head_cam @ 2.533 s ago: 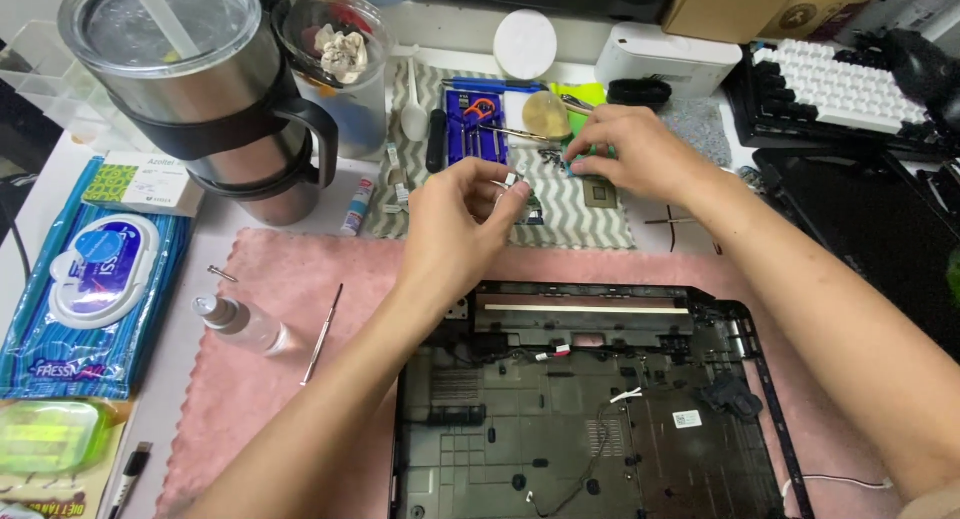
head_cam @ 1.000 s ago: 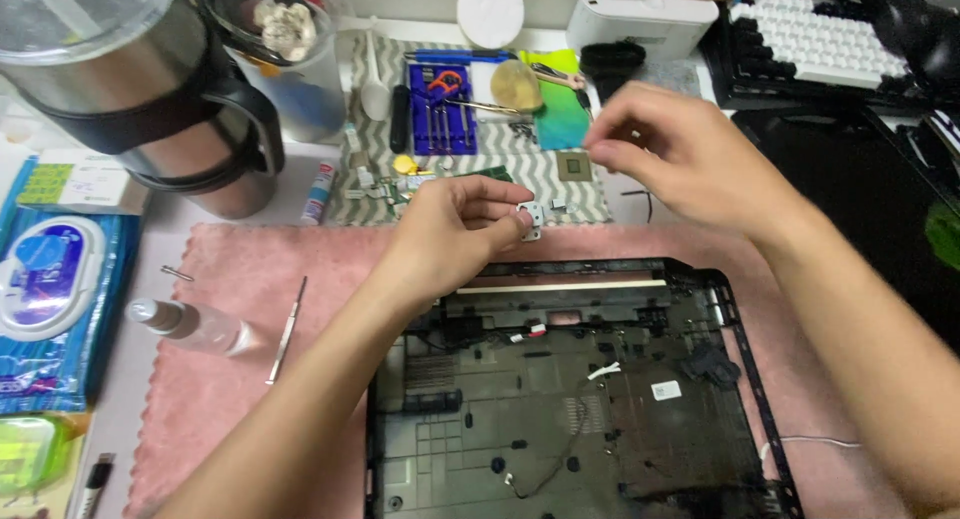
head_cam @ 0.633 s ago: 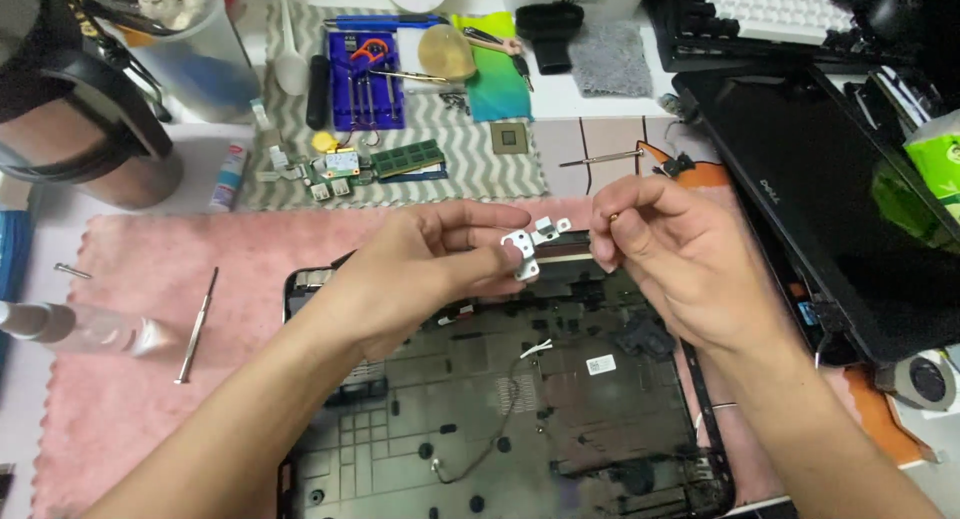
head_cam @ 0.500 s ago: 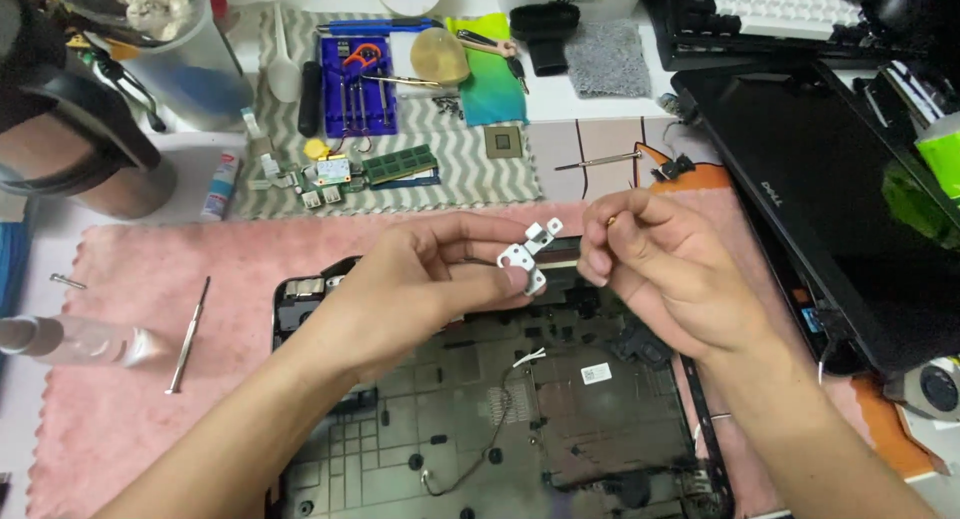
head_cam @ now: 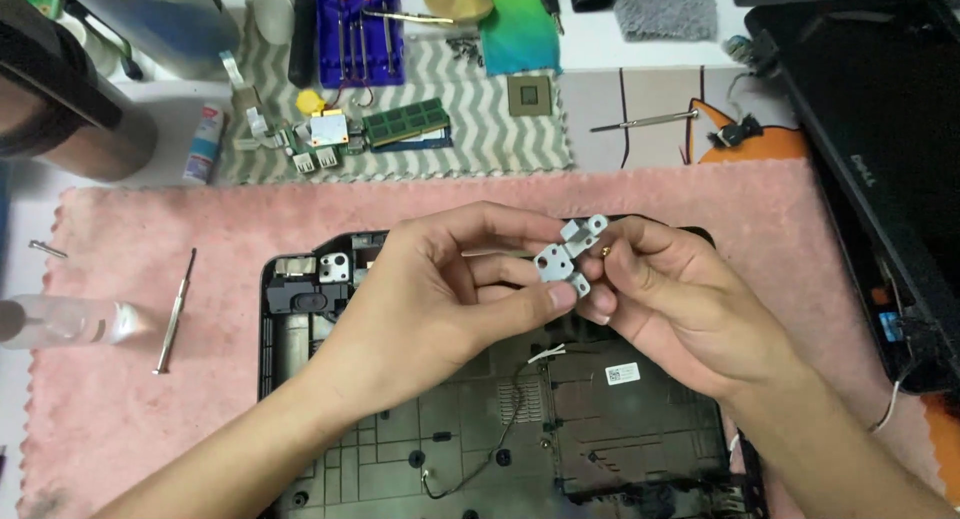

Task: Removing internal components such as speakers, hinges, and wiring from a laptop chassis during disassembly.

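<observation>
Both hands now sit lower, over the black laptop base (head_cam: 500, 419) on the pink mat (head_cam: 200, 229). Left hand (head_cam: 440, 289) pinches the metal hinge (head_cam: 568, 257); right hand (head_cam: 680, 299) pinches a tiny screw (head_cam: 605, 250) against it. A loose grip could drop the screw into the base.

Laptop base (head_cam: 620, 419) on mat (head_cam: 140, 419); screwdriver (head_cam: 174, 311) left.
</observation>
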